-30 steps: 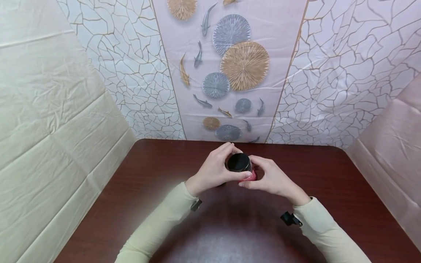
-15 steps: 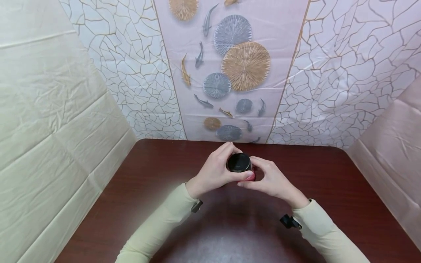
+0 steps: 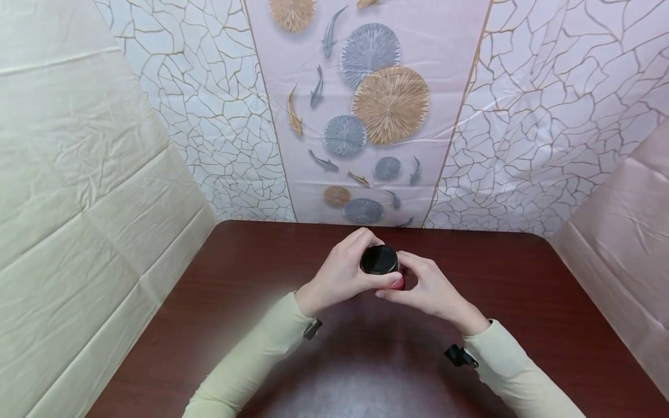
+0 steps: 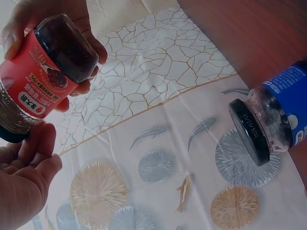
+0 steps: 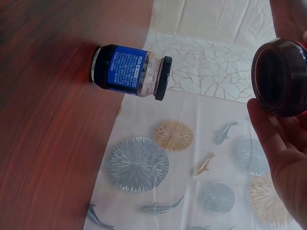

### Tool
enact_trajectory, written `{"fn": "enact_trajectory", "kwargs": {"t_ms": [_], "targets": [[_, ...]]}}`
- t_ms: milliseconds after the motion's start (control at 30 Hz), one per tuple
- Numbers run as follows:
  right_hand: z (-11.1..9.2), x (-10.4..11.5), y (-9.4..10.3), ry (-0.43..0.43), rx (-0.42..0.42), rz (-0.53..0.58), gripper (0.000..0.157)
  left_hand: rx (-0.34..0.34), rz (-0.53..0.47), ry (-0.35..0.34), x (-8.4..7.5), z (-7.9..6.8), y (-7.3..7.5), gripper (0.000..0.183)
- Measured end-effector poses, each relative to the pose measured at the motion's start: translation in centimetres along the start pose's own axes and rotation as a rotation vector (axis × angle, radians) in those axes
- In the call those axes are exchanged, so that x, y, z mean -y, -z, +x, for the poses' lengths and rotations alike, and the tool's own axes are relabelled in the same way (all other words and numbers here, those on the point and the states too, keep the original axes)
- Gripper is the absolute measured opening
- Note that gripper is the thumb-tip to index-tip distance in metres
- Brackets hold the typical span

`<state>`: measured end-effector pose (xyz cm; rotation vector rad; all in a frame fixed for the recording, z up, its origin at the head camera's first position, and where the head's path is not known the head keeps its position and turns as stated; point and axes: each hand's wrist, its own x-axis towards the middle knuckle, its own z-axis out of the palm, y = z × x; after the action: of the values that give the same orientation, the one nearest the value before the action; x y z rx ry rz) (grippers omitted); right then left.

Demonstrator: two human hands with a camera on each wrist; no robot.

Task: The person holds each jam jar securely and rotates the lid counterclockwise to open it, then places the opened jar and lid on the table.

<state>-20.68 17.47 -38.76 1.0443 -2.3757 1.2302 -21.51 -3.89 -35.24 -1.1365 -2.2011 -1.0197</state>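
Head view: up over the bench (image 3: 496, 273), the left hand (image 3: 342, 268) has its fingers curled round the black lid (image 3: 379, 259), the right hand (image 3: 434, 284) its fingers curved round the red jar (image 4: 48, 72) just below. Nearby stands the blue jar (image 5: 125, 69), upright before the patterned cloth (image 4: 144, 86), and only the wrist views catch it! Left wrist view shows the printed label (image 4: 36, 91) broadly; from the head, just a sliver.

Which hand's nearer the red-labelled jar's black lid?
Left hand: curled around the black lid. Right hand: lower down, around the body of the red-labelled jar.
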Motion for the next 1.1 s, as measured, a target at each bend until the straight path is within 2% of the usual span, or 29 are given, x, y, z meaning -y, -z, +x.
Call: {"fn": "enact_trajectory", "kwargs": {"t_ms": [433, 833, 1100], "targets": [[-0.1, 0.0, -0.5, 0.044, -0.042, -0.099, 0.043, 0.003, 0.019, 0.034, -0.1, -0.2, -0.1, 0.044], [0.0, 0.0, -0.9, 0.068, -0.086, -0.159, 0.049, -0.038, 0.009, 0.065, 0.2, -0.2, -0.4, 0.042], [0.1, -0.2, -1.4, 0.082, -0.149, -0.234, 0.054, -0.069, 0.021, 0.097, 0.6, -0.1, -0.6, 0.039]]}}
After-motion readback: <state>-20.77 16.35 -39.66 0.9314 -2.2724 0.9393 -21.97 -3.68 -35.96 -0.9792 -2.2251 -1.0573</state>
